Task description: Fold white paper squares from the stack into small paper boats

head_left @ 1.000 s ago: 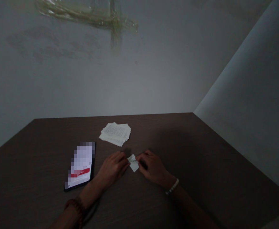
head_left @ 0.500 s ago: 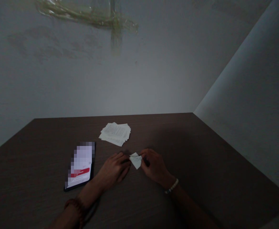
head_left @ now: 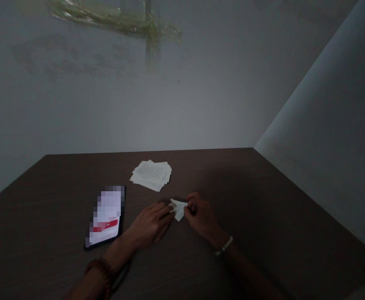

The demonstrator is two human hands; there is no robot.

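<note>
A small folded piece of white paper [head_left: 179,211] with faint print is held between my two hands, just above or on the table. My left hand [head_left: 152,220] has its fingers closed on the paper's left edge. On the other side, my right hand [head_left: 202,216] pinches the right corner between thumb and forefinger. The paper's top left corner sticks up in a point. My fingers hide parts of both its side edges.
Behind my hands lies a loose stack of printed paper sheets [head_left: 151,175]. A phone or tablet [head_left: 105,218] with a lit, partly blurred screen rests to the left. The brown table [head_left: 232,166] meets a grey wall [head_left: 201,104] at the back and another at the right.
The paper has changed from a flatter diamond to a shape with a raised top left point. The fingers of my left hand have shifted slightly right over it.
</note>
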